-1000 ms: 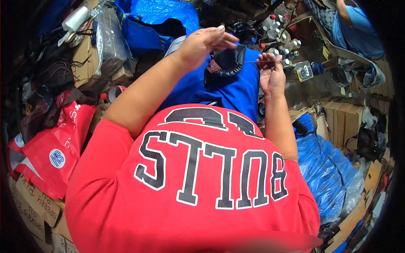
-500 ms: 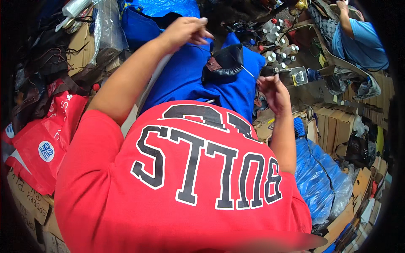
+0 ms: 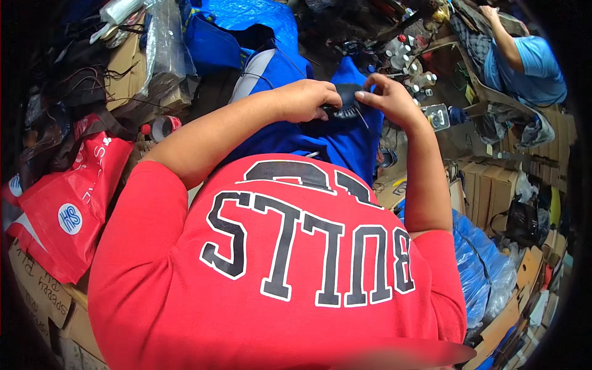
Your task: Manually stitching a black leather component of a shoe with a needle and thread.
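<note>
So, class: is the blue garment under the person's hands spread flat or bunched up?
Bunched up. The blue garment lies in folds and drapes down, and the left hand and right hand pinch a dark part at its top.

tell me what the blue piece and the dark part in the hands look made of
Blue garment: woven or knit fabric, matte, judging by its soft folds. Dark part between left hand and right hand: probably ribbed knit trim, dull black; too small to be sure.
</note>
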{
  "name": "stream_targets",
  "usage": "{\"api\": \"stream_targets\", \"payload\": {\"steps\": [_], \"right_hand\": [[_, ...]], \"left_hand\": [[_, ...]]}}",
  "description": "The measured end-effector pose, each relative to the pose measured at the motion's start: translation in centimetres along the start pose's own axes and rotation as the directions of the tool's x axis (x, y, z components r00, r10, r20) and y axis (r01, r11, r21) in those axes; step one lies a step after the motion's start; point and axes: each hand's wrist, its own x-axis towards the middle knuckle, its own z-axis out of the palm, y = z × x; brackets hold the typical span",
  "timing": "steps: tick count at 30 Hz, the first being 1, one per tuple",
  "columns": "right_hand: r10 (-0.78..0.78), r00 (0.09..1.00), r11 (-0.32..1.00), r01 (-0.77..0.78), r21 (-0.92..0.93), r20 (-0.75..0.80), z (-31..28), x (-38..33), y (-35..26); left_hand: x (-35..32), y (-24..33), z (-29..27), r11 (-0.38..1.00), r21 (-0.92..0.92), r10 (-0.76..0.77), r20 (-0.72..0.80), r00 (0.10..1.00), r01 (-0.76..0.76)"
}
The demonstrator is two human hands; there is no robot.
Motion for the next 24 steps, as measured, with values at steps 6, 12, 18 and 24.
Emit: {"api": "stream_targets", "payload": {"steps": [6, 12, 18, 24], "right_hand": [[0.136, 0.975, 0.888, -0.041, 0.459, -0.176, 3.8, -2.1, 3.8], [0.053, 0.889, 0.965, 0.071, 0.251, -0.456, 3.6, -3.5, 0.5], [0.107, 0.986, 0.854, -0.155, 0.496, 0.124, 3.2, -4.8, 0.5], [0.054, 0.989, 0.911, 0.007, 0.411, -0.137, 4.3, -6.8, 1.2]], "left_hand": [[0.1, 0.1, 0.1, 0.994, -0.098, 0.059, 0.034, 0.998, -0.056], [1.7, -0.2, -2.1, 0.952, -0.294, -0.116, -0.095, 0.989, 0.084], [5.8, -0.1, -0.1, 0.992, -0.125, -0.024, -0.088, 0.996, 0.013], [7.3, 0.2, 0.6, 0.998, -0.061, -0.027, -0.029, 0.999, 0.025]]}}
